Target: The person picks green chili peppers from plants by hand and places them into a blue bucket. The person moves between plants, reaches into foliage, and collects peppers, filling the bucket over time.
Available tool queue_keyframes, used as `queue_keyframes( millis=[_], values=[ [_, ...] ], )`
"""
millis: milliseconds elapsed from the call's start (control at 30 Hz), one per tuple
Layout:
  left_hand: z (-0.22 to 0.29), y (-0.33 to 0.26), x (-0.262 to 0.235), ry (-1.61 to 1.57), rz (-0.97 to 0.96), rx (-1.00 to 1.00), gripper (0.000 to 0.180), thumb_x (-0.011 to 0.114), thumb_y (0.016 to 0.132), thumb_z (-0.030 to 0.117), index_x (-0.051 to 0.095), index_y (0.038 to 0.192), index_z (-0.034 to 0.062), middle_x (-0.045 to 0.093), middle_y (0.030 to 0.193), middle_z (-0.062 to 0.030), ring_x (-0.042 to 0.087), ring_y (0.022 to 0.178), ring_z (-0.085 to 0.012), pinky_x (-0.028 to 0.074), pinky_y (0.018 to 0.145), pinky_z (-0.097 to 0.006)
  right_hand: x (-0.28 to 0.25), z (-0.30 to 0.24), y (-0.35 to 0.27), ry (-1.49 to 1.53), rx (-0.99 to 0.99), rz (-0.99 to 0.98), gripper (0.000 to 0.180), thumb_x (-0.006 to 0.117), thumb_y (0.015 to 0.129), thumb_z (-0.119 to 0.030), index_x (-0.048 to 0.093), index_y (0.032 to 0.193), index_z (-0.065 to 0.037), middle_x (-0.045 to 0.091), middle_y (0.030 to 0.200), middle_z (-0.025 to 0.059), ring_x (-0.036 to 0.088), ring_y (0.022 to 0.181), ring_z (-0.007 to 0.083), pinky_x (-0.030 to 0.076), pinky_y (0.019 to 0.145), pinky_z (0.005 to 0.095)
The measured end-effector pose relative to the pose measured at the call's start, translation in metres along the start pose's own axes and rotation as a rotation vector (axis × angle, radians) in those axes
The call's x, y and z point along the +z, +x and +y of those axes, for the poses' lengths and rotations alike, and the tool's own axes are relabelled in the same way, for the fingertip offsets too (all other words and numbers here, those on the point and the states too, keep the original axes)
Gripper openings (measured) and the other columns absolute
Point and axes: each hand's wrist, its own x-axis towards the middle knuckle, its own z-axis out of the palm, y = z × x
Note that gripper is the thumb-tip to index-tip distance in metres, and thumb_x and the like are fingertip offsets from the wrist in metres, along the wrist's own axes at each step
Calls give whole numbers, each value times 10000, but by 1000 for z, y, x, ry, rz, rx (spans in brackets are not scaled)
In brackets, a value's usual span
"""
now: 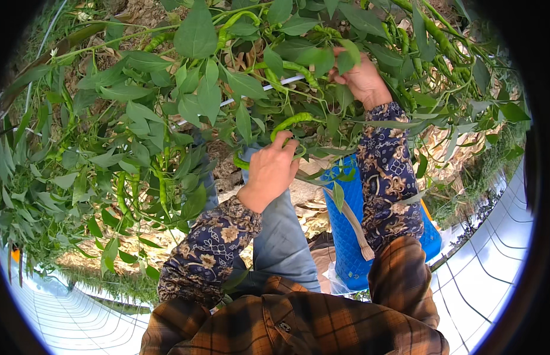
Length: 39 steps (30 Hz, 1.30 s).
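Note:
My left hand (269,170) is closed, its fingers curled round green chili peppers low in the plant. One curved pepper (295,120) arches above the fingertips, and the end of another pepper (240,161) shows to the left of the hand. Farther up and to the right, my right hand (363,78) reaches into the leaves with bent fingers. Leaves partly cover its fingertips, so what they pinch is hidden. Left of that hand, a light green pepper (308,75) hangs among the stems.
A blue textured bucket (349,236) stands under my right forearm, with a dry brown stalk (357,231) across it. More chili peppers (437,36) hang at the upper right. Leafy branches (139,118) fill the left side. My jeans-clad leg (281,236) is below the plant.

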Motion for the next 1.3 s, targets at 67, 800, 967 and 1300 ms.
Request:
queue_keyframes(
  millis=[67, 800, 967, 1300],
  values=[
    [0, 1, 1, -9, 14, 20, 294, 680, 805, 133, 635, 1083, 48, 580, 1194, -68, 663, 733, -343, 535, 649, -445, -12, 4, 6, -92, 3, -99, 262, 670, 876, -120, 663, 1103, 10, 674, 871, 29, 498, 606, 68, 363, 490, 215],
    [56, 8, -61, -548, 157, 233, 380, 732, 786, 68, 604, 1138, 2, 653, 1048, -127, 644, 771, -239, 524, 661, -334, 81, -16, -182, -110, -545, 87, 83, 661, 898, -32, 616, 900, 37, 673, 881, 115, 560, 649, 91, 462, 578, 228],
    [31, -16, -69, -902, 13, -143, 201, 625, 933, 168, 605, 1044, 2, 694, 836, -114, 599, 614, -158, 439, 537, -289, 70, -32, -116, -293, -413, 239, 177, 623, 938, -126, 643, 968, 47, 687, 868, 127, 625, 762, 169, 523, 714, 308],
    [-3, -45, -64, -1729, -82, -275, 271, 484, 1005, 331, 522, 1009, 63, 489, 749, -48, 491, 763, -197, 432, 740, -360, -43, 63, 98, -2464, -732, 418, 199, 663, 811, -170, 644, 890, 12, 661, 927, 199, 627, 882, 378, 502, 772, 458]
  ],
)
